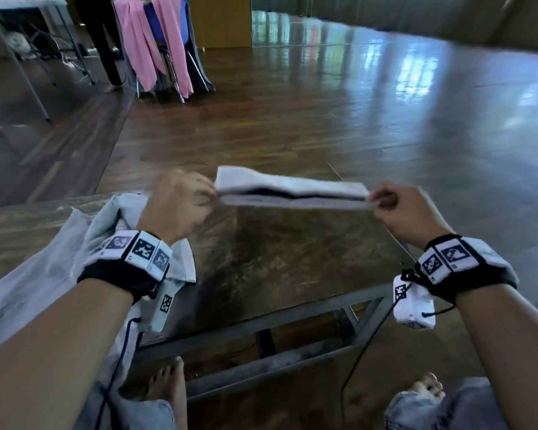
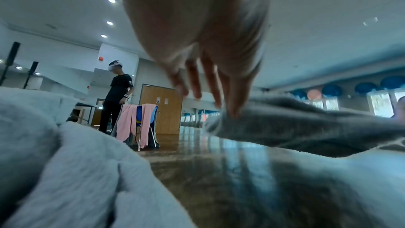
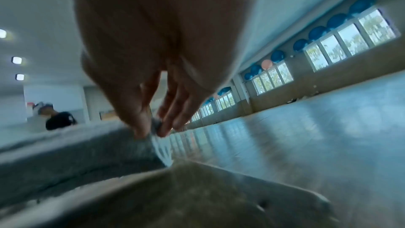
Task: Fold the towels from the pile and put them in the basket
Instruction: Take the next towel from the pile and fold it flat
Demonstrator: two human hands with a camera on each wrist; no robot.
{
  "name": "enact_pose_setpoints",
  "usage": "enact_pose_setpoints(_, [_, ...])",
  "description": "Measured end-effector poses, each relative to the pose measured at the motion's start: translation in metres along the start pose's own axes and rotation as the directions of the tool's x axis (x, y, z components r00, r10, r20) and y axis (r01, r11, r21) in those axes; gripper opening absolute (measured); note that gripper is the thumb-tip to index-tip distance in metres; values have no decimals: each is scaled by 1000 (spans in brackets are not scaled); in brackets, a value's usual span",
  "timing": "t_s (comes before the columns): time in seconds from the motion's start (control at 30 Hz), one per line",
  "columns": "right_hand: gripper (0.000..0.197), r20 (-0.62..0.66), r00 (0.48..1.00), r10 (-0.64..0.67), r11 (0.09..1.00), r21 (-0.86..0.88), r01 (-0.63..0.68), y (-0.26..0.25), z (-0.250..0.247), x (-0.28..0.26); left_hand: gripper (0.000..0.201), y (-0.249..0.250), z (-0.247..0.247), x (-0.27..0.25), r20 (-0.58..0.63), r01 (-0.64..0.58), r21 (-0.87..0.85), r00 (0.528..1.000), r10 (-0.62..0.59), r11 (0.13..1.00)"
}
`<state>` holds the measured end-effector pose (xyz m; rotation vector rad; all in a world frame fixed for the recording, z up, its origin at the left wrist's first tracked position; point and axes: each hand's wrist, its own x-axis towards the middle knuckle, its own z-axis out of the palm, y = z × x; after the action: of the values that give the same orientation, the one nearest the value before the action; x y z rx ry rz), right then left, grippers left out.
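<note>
Towel front and centre: a white terry towel (image 1: 292,189), folded into a long narrow strip, is stretched level in the air above the brown wooden tabletop (image 1: 292,259), clear of its surface. The left hand (image 1: 176,201) has one short end, the right hand (image 1: 396,207) the other, so the strip spans the gap between them. In the head view the layers gape a little along the near edge, showing a dark slit between the upper and lower folds.

From the left wrist view, the left fingers (image 2: 235,105) come down onto the top of the towel's end with the cloth running away to the right beneath them; the thumb is hidden under the fabric, so the pinch reads from the head view, where that hand closes on the corner. From the right wrist view, the right thumb and fingers (image 3: 140,124) nip the very corner of the towel (image 3: 76,152), cloth squeezed between the tips, the rest of the strip trailing off to the left.

Under the left forearm, a heap of pale crumpled towels (image 1: 84,252) sits on the table's left side, spilling over its near edge. It is apart from the held strip.
</note>
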<state>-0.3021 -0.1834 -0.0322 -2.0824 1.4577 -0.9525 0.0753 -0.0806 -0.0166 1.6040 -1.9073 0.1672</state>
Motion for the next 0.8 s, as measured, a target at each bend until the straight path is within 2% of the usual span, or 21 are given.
enact_pose_setpoints(0.03, [33,116,992,57,997,-67,-50,6,6,-5,7,0,4,-7,149,66,-2,987,-65,998])
enact_pose_setpoints(0.07, [30,199,974,109,988,-126,-85,10,13,-9,9,-1,8,-12,295,159,23,942,-159,987])
enact_pose_setpoints(0.1, [25,238,958,158,976,-185,-115,12,19,-11,14,-4,13,-15,392,249,62,885,-253,966])
enact_pose_setpoints(0.13, [22,245,946,210,959,-242,-151,13,25,-12,17,-6,19,-18,436,323,93,837,-331,942])
enact_pose_setpoints(0.17, [23,236,934,269,937,-290,-196,12,29,-12,20,-7,24,-19,446,385,114,804,-394,916])
enact_pose_setpoints(0.27, [32,169,890,423,865,-368,-341,6,36,-8,32,-4,39,-15,421,499,152,748,-513,853])
enact_pose_setpoints(0.33, [29,136,884,448,852,-363,-376,5,36,-6,44,0,45,-11,422,533,197,712,-561,823])
enact_pose_setpoints(0.4, [34,124,880,458,844,-372,-387,3,35,-6,52,0,47,-8,419,553,237,684,-598,799])
enact_pose_setpoints(0.53, [30,133,853,505,810,-415,-415,1,35,-8,51,-3,51,-5,415,597,240,650,-637,765])
enact_pose_setpoints(0.6, [25,106,858,502,806,-417,-420,0,31,-9,48,-5,50,-4,396,602,208,668,-630,771])
enact_pose_setpoints(0.7, [29,86,881,466,841,-352,-411,-1,20,-3,47,-10,42,5,318,598,203,709,-630,776])
enact_pose_setpoints(0.77, [30,136,877,460,867,-280,-411,-1,13,0,50,-15,39,8,311,603,208,706,-637,770])
enact_pose_setpoints(0.8, [28,177,867,466,870,-272,-412,0,11,0,48,-16,39,7,325,613,213,689,-647,761])
